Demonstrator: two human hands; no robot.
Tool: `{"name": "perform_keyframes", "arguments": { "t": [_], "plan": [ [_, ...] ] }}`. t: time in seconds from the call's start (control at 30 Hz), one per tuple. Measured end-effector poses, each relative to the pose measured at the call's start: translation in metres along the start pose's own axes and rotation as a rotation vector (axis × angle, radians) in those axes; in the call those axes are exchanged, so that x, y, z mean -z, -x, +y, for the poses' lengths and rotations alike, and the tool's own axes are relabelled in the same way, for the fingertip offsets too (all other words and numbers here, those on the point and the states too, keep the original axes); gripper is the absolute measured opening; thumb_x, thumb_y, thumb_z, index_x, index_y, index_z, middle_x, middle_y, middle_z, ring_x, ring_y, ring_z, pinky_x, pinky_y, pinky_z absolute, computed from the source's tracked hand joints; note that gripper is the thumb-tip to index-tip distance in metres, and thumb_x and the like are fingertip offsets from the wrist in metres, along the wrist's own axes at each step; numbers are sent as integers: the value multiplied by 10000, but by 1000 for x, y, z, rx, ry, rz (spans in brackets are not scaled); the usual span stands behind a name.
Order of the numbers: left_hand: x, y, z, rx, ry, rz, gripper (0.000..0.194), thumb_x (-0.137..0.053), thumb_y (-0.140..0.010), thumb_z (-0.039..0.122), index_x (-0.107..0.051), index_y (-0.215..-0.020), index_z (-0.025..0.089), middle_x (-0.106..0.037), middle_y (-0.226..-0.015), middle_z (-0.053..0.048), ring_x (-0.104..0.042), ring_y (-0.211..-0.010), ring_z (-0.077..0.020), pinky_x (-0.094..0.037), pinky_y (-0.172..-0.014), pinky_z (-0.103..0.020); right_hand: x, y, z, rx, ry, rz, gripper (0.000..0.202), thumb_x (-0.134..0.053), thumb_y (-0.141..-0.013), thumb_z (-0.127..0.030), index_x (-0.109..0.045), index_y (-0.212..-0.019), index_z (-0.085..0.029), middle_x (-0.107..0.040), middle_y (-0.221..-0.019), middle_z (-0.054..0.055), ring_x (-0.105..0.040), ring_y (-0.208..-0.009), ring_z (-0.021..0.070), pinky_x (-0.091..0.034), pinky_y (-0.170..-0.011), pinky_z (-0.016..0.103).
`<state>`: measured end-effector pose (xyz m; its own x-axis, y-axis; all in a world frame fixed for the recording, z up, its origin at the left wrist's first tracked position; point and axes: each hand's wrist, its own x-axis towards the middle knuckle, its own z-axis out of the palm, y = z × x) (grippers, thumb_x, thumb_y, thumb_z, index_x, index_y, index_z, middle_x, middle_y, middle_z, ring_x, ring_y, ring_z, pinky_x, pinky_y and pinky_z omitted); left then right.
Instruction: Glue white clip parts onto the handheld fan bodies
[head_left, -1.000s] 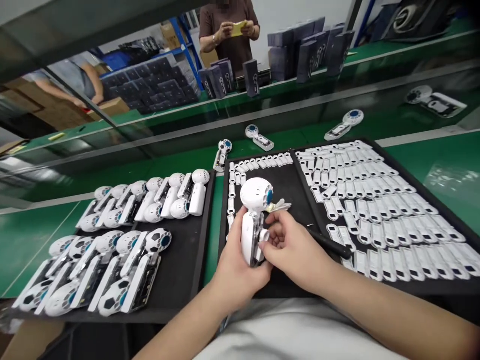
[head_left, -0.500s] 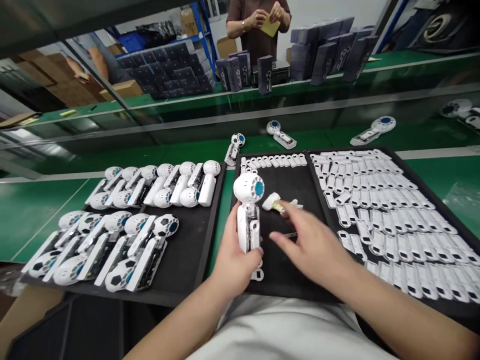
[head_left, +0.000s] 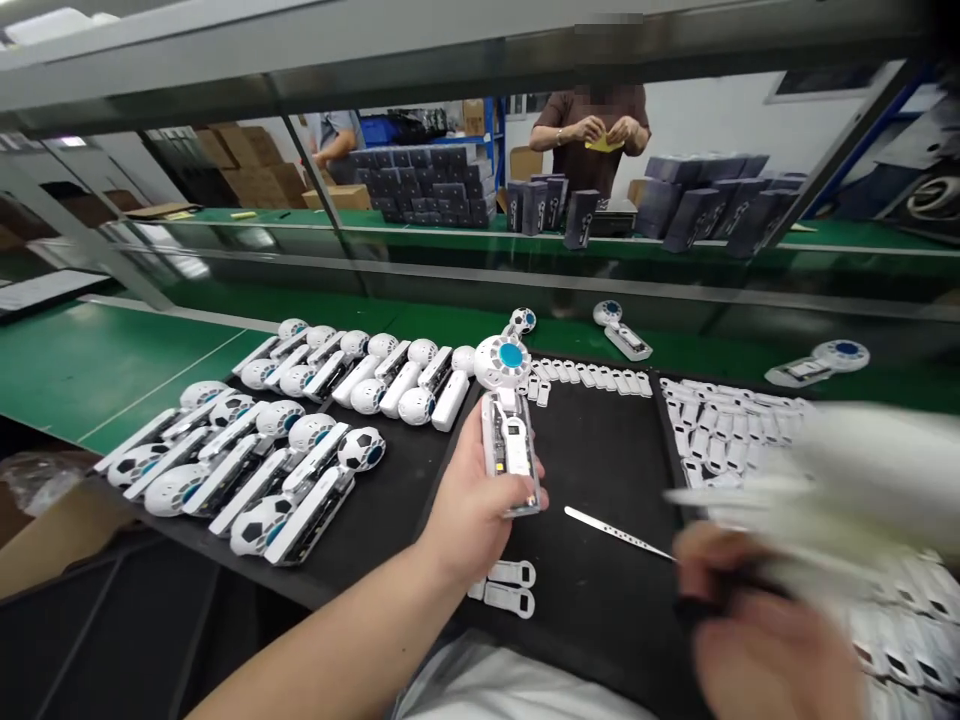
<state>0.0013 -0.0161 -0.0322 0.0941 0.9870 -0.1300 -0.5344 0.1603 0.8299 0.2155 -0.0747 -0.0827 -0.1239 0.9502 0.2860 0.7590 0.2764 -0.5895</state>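
My left hand [head_left: 480,500] grips a white handheld device [head_left: 508,425] by its handle, thumb across the lower front. Its round head has a blue disc, and the handle is open at the front, with a white display strip lying in it. At the lower right my right hand [head_left: 757,620] is blurred, fingers closed around a white, yellowish crumpled cloth [head_left: 885,480] that looms large beside it. A dark shape at those fingers is too smeared to name. Between the hands, metal tweezers [head_left: 611,528] lie on the black tray [head_left: 592,450]. Loose white strips [head_left: 511,598] lie nearer me.
Rows of similar devices [head_left: 259,520] fill the left tray. Many white strips [head_left: 712,440] cover the right tray. More devices [head_left: 821,362] lie on the green bench behind. Beyond the divider stand dark boxes [head_left: 427,185] and a person [head_left: 592,130] holding something yellow.
My right hand has taken the crumpled cloth off the middle tray and moved right and nearer me. The device in my left hand now faces me more. The view has shifted.
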Motion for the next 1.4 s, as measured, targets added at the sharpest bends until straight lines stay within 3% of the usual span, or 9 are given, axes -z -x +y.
{"name": "perform_keyframes", "arguments": {
  "t": [0.17, 0.4, 0.6, 0.63, 0.8, 0.9, 1.07, 1.3, 1.4],
  "plan": [
    [-5, 5, -8, -6, 21, 15, 872, -615, -585, 33, -407, -1398, 270, -596, -943, -17, -563, -728, -143, -491, -575, -236, -33, -2, -16, 123, -16, -137, 299, -283, -1053, -359, -496, -867, -261, -611, -574, -17, -603, -465, 203, -387, -457, 308],
    [25, -31, -10, -36, -200, 118, 966, -615, -548, 67, -353, -1460, 253, -602, -1025, -50, -622, -775, -185, -535, -601, -283, -20, 0, 23, -9, 233, -226, 306, -298, -1032, -398, -500, -841, -272, -644, -599, 0, -651, -517, 239, -392, -465, 317],
    [31, -107, 52, -193, -674, 197, 940, -550, -837, 232, 13, -1578, 97, -421, -1502, -244, -565, -1258, -285, -502, -958, -416, -6, -44, 40, -121, 545, -181, 304, -424, -992, -323, -632, -1110, -136, -705, -1003, 176, -675, -892, 334, -518, -741, 412],
    [34, -107, 66, -323, -1050, 200, 865, -472, -926, 331, 19, -1564, 13, -348, -1543, -283, -492, -1345, -291, -470, -1004, -409, -7, -49, 37, -96, 545, -156, 329, -447, -984, -316, -619, -1176, -110, -676, -1100, 201, -639, -998, 355, -504, -840, 439],
    [83, -43, 101, -394, -1600, 307, 922, -664, -833, 330, -194, -1553, -3, -143, -1641, -249, -63, -1523, -401, -49, -1223, -553, -31, -42, -2, 237, 267, -293, 242, -521, -938, -178, -664, -1133, -171, -646, -1136, 132, -570, -1038, 290, -475, -946, 413],
    [132, 7, 92, -159, -2086, 497, 844, -566, -892, 480, -280, -1513, -16, -185, -1605, -308, -126, -1474, -530, -171, -1145, -702, -46, -31, -19, 389, 120, -560, 298, -518, -913, -90, -680, -1132, -212, -643, -1147, 91, -573, -1005, 252, -503, -890, 386],
    [191, 60, 63, 51, -2262, 445, 700, -491, -921, 492, -425, -1462, 53, -225, -1584, -326, -128, -1452, -590, -217, -1061, -785, -53, -26, -12, 393, 144, -615, 124, -607, -898, -136, -696, -960, -196, -650, -1071, 95, -583, -972, 264, -511, -853, 408],
    [192, 80, 46, -192, -2232, 326, 414, -523, -869, 229, -598, -1232, 45, -346, -1552, -296, -84, -1510, -483, -92, -1163, -724, -63, -18, 6, 232, 39, -429, 161, -585, -905, -193, -673, -1040, -182, -691, -1008, 88, -631, -977, 274, -537, -846, 419],
    [174, 78, 47, -149, -1908, 347, 423, -535, -860, 260, -565, -1252, 105, -472, -1476, -253, -242, -1479, -461, -234, -1149, -695, -55, -21, 0, 87, -118, -374, 189, -548, -880, -237, -693, -997, -207, -709, -973, 63, -662, -879, 242, -555, -768, 383]
  ]
}}
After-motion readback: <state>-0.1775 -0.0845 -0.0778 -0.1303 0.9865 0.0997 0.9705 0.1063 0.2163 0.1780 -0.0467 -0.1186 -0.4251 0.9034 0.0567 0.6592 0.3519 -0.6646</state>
